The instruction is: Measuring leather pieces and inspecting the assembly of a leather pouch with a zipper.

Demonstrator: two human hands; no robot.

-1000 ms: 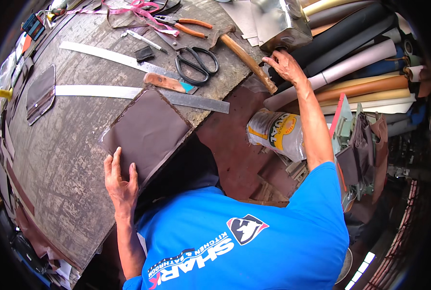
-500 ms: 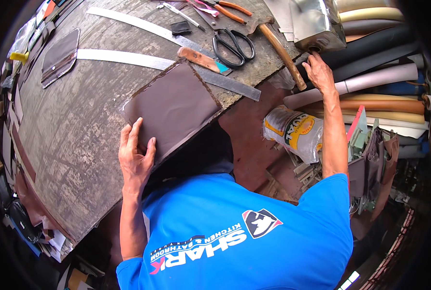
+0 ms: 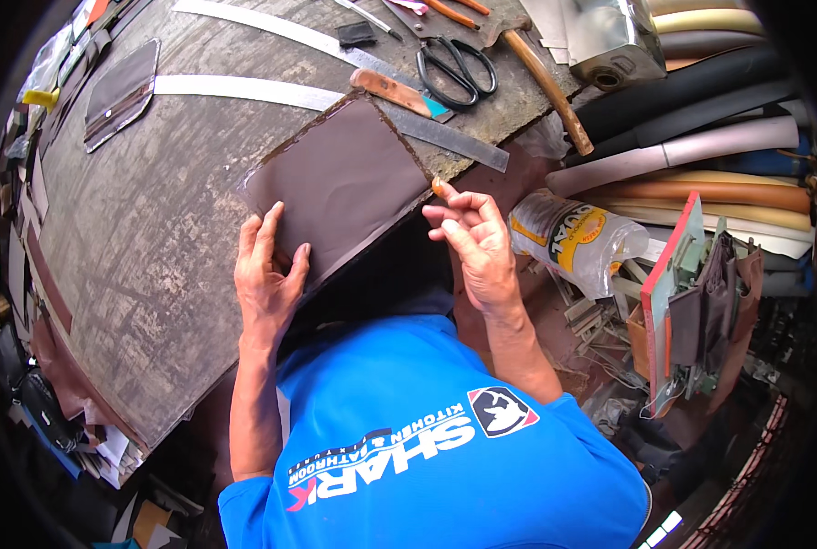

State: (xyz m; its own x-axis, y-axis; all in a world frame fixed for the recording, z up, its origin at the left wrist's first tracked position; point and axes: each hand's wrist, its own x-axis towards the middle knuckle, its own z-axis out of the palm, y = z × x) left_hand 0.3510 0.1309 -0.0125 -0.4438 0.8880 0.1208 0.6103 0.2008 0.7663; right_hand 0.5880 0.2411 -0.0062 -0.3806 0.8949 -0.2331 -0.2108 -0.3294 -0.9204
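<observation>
A dark brown rectangular panel point(image 3: 335, 183), leather-like with darker, wet-looking edges, lies at the workbench's near edge. My left hand point(image 3: 269, 265) rests at its lower left side, fingers spread and touching its surface. At the panel's right corner is my right hand point(image 3: 481, 242), its fingers apart and index finger stretched toward the edge. An amber, glue-like blob covers that fingertip; whether it touches the panel is hard to tell. A wooden-handled knife point(image 3: 394, 91) and a metal ruler point(image 3: 445, 142) lie just beyond the panel.
Black-handled scissors point(image 3: 456, 73), a hammer point(image 3: 550, 96) and a square metal can point(image 3: 621, 55) sit on the far right of the workbench point(image 3: 152, 302). A smaller brown piece point(image 3: 120, 96) lies far left. Rolls of material point(image 3: 692, 146) and a plastic bag point(image 3: 573, 238) are at the right.
My right hand has moved from the can's opening back to the panel's right corner, with amber stuff on its fingertip. The left hand stays on the panel; the view has shifted slightly.
</observation>
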